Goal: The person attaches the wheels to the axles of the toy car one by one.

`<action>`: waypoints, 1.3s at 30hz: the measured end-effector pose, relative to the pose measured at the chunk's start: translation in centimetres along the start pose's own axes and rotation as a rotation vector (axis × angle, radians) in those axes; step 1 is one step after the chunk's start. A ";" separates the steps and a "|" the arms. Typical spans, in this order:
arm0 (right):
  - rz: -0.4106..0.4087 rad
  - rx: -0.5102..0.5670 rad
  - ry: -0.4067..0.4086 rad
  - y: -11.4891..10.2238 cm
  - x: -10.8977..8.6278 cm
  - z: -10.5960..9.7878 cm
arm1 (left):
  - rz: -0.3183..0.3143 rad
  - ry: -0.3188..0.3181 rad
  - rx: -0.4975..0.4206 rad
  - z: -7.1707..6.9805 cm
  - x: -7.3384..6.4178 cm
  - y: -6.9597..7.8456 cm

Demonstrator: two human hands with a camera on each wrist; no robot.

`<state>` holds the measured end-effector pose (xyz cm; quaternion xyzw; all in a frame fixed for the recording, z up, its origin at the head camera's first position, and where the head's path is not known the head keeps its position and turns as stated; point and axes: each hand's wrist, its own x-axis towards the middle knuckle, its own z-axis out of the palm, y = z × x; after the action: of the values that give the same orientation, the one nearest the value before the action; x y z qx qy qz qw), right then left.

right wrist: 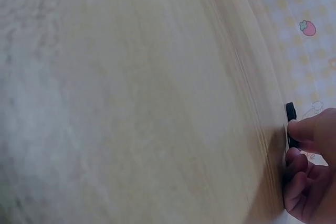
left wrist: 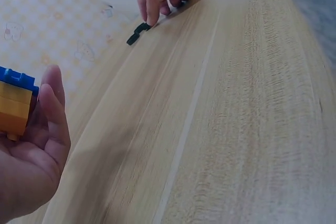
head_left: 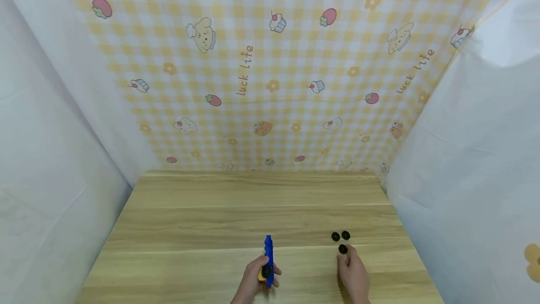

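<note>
Near the front middle of the table, my left hand (head_left: pixel 252 276) grips a toy vehicle of building blocks. Its long blue base (head_left: pixel 269 249) stands on edge, and a black wheel (head_left: pixel 266 271) sits on its side near the thumb. Yellow block (left wrist: pixel 13 109) shows below the blue part in the left wrist view, partly cut off by the frame. To the right, my right hand (head_left: pixel 355 276) pinches a loose black wheel (head_left: pixel 343 249) between thumb and forefinger, low at the tabletop. Two more black wheels, a left one (head_left: pixel 335 236) and a right one (head_left: pixel 346 235), lie just beyond it.
The wood-grain table (head_left: pixel 190 229) runs back to a yellow checked curtain (head_left: pixel 270 107) with printed figures. White cloth hangs on the left (head_left: pixel 50 154) and on the right (head_left: pixel 464 154), close along the table's sides.
</note>
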<state>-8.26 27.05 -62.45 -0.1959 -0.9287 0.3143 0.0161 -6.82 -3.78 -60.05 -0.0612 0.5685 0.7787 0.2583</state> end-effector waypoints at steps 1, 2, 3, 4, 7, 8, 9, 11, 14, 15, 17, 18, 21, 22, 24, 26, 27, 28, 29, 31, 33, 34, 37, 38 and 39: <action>-0.001 -0.001 0.000 0.1 0.1 0.0 | -0.002 -0.014 0.002 0.0 0.0 0.0; -0.003 -0.001 0.002 0.1 0.1 0.0 | -0.005 -0.025 0.004 0.1 0.0 -0.1; -0.001 -0.001 0.003 0.1 0.1 0.0 | -0.007 -0.028 0.004 0.1 0.0 -0.1; 0.000 -0.001 0.005 0.2 0.1 0.1 | -0.009 -0.031 0.002 0.2 -0.1 -0.2; 0.007 0.006 0.011 0.3 0.2 0.2 | -0.004 -0.034 -0.006 0.2 0.0 -0.3; 0.012 0.011 0.014 0.3 0.2 0.3 | -0.003 -0.033 -0.008 0.2 0.0 -0.3; 0.018 0.016 0.015 0.3 0.3 0.3 | -0.001 -0.034 -0.008 0.1 0.0 -0.3; 0.033 0.031 0.021 0.3 0.2 0.4 | 0.004 -0.037 -0.006 0.1 0.1 -0.3; 0.047 0.052 0.032 0.2 0.2 0.4 | 0.009 -0.039 -0.002 0.1 0.2 -0.3; 0.051 0.061 0.036 0.2 0.1 0.4 | 0.010 -0.038 -0.004 0.1 0.2 -0.3; 0.058 0.075 0.045 0.1 0.0 0.3 | 0.011 -0.033 -0.010 0.2 0.3 -0.3; 0.060 0.082 0.047 0.1 0.0 0.3 | 0.013 -0.031 -0.015 0.2 0.2 -0.3; 0.062 0.110 0.053 -0.1 -0.3 0.2 | 0.015 -0.024 -0.021 0.3 0.2 -0.3; 0.062 0.119 0.056 -0.2 -0.3 0.1 | 0.014 -0.022 -0.022 0.3 0.2 -0.4; 0.064 0.143 0.067 -0.4 -0.5 0.0 | 0.013 -0.021 -0.023 0.3 0.2 -0.5; 0.067 0.181 0.084 -0.6 -0.6 0.0 | 0.010 -0.019 -0.023 0.3 0.3 -0.5; 0.068 0.206 0.092 -0.7 -0.6 0.1 | 0.008 -0.019 -0.025 0.3 0.3 -0.6; 0.068 0.234 0.098 -0.8 -0.6 0.1 | 0.007 -0.016 -0.026 0.3 0.4 -0.6; 0.067 0.265 0.103 -0.9 -0.7 0.1 | 0.006 -0.014 -0.028 0.3 0.4 -0.7; 0.059 0.330 0.102 -1.1 -0.7 0.2 | 0.002 -0.008 -0.028 0.3 0.4 -0.7; 0.056 0.376 0.086 -1.4 -0.7 0.2 | -0.004 0.001 -0.023 0.2 0.4 -0.7; 0.055 0.393 0.078 -1.6 -0.7 0.2 | -0.007 0.006 -0.020 0.2 0.3 -0.7; 0.050 0.431 0.050 -2.4 -0.7 -0.1 | -0.011 0.020 -0.011 0.2 0.3 -0.6; 0.044 0.440 0.042 -2.7 -0.7 -0.2 | -0.010 0.024 -0.006 0.2 0.3 -0.6; 0.034 0.453 0.039 -3.1 -0.6 -0.3 | -0.011 0.029 -0.005 0.2 0.3 -0.6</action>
<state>-8.76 24.76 -60.35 -0.2092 -0.8305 0.5111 0.0723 -6.78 -3.35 -60.58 -0.0762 0.5698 0.7778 0.2541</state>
